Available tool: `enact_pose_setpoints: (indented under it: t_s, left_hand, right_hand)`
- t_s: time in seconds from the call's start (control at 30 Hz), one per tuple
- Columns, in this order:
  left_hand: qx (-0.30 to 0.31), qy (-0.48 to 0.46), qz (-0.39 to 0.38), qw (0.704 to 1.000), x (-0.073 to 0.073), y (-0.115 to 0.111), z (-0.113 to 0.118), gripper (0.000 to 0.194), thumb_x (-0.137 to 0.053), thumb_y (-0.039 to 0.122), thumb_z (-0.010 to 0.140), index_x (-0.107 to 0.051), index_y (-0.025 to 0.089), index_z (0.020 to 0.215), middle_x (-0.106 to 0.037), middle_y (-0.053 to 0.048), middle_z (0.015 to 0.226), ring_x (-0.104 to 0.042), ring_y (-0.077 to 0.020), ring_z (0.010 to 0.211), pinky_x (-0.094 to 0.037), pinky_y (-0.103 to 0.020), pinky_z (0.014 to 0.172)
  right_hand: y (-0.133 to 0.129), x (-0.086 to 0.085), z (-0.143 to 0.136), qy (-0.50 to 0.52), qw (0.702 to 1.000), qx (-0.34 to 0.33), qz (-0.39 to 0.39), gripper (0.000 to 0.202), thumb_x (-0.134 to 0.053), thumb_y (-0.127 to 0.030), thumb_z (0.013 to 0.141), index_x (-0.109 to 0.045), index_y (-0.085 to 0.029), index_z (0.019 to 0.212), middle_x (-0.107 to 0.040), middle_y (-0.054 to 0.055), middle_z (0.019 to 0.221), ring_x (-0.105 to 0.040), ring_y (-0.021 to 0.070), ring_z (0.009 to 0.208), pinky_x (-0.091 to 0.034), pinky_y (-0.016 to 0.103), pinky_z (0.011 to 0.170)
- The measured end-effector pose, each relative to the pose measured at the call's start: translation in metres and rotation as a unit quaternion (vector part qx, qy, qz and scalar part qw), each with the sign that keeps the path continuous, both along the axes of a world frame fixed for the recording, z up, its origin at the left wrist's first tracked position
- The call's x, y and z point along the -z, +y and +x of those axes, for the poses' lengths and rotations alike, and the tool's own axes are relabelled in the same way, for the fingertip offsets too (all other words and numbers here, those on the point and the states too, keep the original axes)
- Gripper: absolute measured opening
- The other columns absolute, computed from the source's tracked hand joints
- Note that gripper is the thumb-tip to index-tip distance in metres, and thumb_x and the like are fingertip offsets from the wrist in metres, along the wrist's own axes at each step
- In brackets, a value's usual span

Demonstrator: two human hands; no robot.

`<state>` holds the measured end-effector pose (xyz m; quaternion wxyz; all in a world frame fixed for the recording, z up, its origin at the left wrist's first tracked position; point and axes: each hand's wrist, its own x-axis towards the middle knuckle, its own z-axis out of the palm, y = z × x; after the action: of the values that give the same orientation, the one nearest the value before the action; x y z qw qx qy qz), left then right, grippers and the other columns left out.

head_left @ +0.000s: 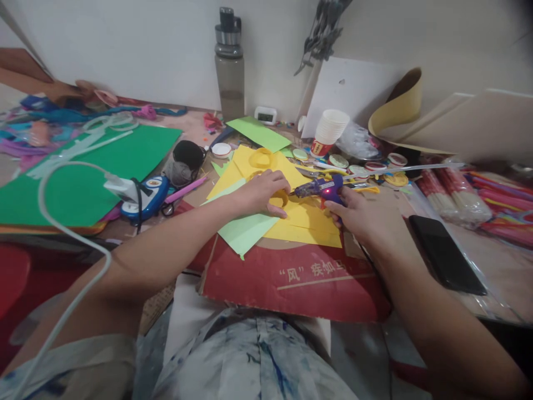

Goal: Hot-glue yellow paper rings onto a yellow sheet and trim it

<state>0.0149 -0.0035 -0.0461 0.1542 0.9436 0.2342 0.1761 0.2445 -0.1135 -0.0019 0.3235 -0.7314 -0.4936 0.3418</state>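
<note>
My right hand (347,208) grips a purple hot glue gun (331,189) with a lit red light and a long clear glue stick (400,169) out of its back. Its nozzle points left, close to a yellow paper ring (280,198). My left hand (265,193) curls over that ring, thumb and fingers around it. Another yellow paper loop (262,158) stands just behind. Yellow paper sheets (310,225) and a pale green sheet (245,233) lie beneath, on a red cardboard piece (291,289).
A water bottle (230,72) and stacked paper cups (330,130) stand at the back. A black phone (446,253) lies at right. Green sheets (137,150), a blue-and-white power strip (145,197) and its white cable (50,205) are at left. Small jars (337,161) sit behind the glue gun.
</note>
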Motion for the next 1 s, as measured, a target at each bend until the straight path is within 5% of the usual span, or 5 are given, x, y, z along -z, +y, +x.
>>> enact_pose_setpoints:
  t_s: [0.2, 0.63, 0.87, 1.0]
  left_hand:
    - [0.005, -0.008, 0.001, 1.0, 0.002, 0.002, 0.0, 0.055, -0.083, 0.054, 0.072, -0.062, 0.022, 0.111, -0.06, -0.009, 0.117, -0.053, -0.0275, 0.11, -0.04, -0.035, 0.09]
    - [0.003, -0.014, -0.007, 1.0, 0.002, 0.002, 0.0, 0.05, -0.083, 0.05, 0.072, -0.063, 0.024, 0.11, -0.057, -0.009, 0.118, -0.052, -0.0274, 0.111, -0.041, -0.036, 0.091]
    - [-0.002, -0.009, -0.013, 1.0, -0.001, -0.001, 0.0, 0.049, -0.082, 0.051, 0.073, -0.063, 0.022, 0.108, -0.055, -0.009, 0.117, -0.053, -0.0268, 0.109, -0.042, -0.036, 0.091]
    - [-0.002, -0.018, -0.015, 1.0, 0.002, 0.0, 0.0, 0.052, -0.083, 0.05, 0.072, -0.063, 0.023, 0.111, -0.054, -0.009, 0.118, -0.053, -0.026, 0.108, -0.043, -0.036, 0.091]
  right_hand:
    - [0.01, 0.025, 0.006, 0.083, 0.996, -0.007, 0.011, 0.017, -0.064, -0.026, 0.08, -0.053, -0.026, 0.094, -0.047, -0.006, 0.059, -0.037, 0.0107, 0.043, -0.029, 0.025, 0.04]
    - [0.008, 0.018, 0.003, 0.078, 0.997, 0.001, 0.003, 0.016, -0.065, -0.025, 0.078, -0.053, -0.025, 0.089, -0.051, -0.006, 0.06, -0.038, 0.01, 0.044, -0.029, 0.024, 0.04]
    - [-0.007, -0.01, -0.003, -0.002, 1.0, -0.001, -0.015, 0.015, -0.065, -0.018, 0.08, -0.052, -0.024, 0.078, -0.052, -0.003, 0.058, -0.042, 0.0121, 0.047, -0.033, 0.026, 0.045]
    - [0.001, -0.002, -0.004, 0.031, 0.999, 0.008, -0.009, 0.015, -0.065, -0.019, 0.079, -0.052, -0.024, 0.082, -0.05, -0.004, 0.057, -0.041, 0.0113, 0.046, -0.033, 0.025, 0.044]
